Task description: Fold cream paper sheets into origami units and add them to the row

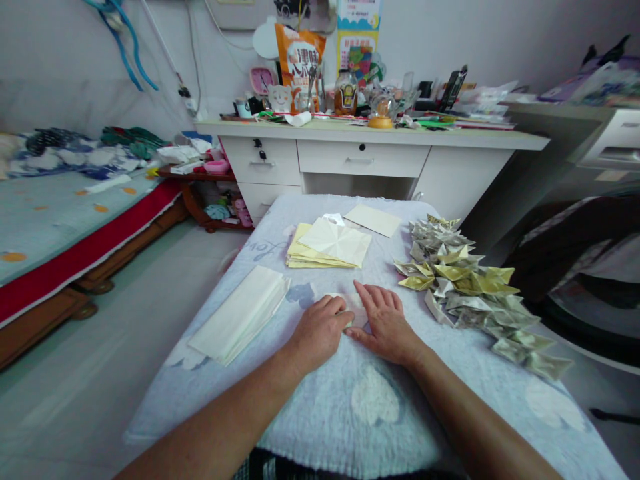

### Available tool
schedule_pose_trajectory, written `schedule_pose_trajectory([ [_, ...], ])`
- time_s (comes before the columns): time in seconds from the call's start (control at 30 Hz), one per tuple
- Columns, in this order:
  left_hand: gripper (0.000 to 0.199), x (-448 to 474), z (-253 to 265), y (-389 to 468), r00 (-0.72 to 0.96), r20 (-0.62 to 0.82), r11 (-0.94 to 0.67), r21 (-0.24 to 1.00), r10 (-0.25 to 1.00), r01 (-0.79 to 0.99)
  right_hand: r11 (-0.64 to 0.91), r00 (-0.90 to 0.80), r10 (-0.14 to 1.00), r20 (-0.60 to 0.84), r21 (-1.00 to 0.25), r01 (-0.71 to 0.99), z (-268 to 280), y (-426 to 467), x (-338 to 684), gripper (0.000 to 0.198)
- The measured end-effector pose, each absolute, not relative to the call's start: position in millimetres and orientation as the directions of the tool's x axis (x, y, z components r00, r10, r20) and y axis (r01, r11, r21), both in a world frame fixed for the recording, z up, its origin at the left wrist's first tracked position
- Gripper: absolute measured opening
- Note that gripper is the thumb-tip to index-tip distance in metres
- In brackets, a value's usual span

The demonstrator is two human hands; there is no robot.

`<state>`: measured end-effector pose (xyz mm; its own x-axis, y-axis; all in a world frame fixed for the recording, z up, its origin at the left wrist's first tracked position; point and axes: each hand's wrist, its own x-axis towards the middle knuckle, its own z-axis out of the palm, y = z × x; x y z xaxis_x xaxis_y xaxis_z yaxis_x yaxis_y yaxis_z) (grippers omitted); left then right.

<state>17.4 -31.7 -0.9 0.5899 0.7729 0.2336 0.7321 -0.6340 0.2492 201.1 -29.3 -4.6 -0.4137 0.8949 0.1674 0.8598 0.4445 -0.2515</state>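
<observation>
A small piece of pale folded paper (357,308) lies on the cloth-covered table, partly hidden by both hands. My left hand (323,328) has its fingers curled at the paper's left side, with the thumb pointing toward the other hand. My right hand (385,320) rests flat over the paper's right side, fingers stretched out and thumb apart. To the left lies a stack of long folded white paper (240,313). Beyond the hands are yellow and cream paper sheets (330,243), the top one creased. Many folded paper boats (465,287) are heaped on the right.
A flat cream card (373,220) lies at the table's far side. Behind stands a white desk (360,159) with jars, a snack bag (300,67) and clutter on top. A bed (75,213) is at left, a washing machine (590,280) at right.
</observation>
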Motion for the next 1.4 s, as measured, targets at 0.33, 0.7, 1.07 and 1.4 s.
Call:
schedule_pose_trajectory([
  [0.33,0.009,18.5,7.1,-32.8,0.596,0.216,-0.633,0.235,0.774,0.737,0.456,-0.418,0.889,0.188,-0.268,0.849,-6.6,-29.2,203.3,0.093],
  [0.7,0.013,19.6,6.5,-32.6,0.591,0.229,-0.633,0.218,0.773,0.743,0.403,-0.381,0.915,0.135,-0.358,0.842,-7.6,-24.3,210.4,0.078],
  [1.07,0.012,18.5,5.3,-32.8,0.599,0.228,-0.639,0.197,0.768,0.744,0.357,-0.317,0.934,0.168,-0.344,0.868,-12.2,-17.0,217.8,0.072],
  [1.4,0.013,18.4,5.5,-32.5,0.596,0.224,-0.635,0.206,0.771,0.745,0.353,-0.309,0.932,0.187,-0.290,0.890,-15.5,-14.3,223.0,0.067],
])
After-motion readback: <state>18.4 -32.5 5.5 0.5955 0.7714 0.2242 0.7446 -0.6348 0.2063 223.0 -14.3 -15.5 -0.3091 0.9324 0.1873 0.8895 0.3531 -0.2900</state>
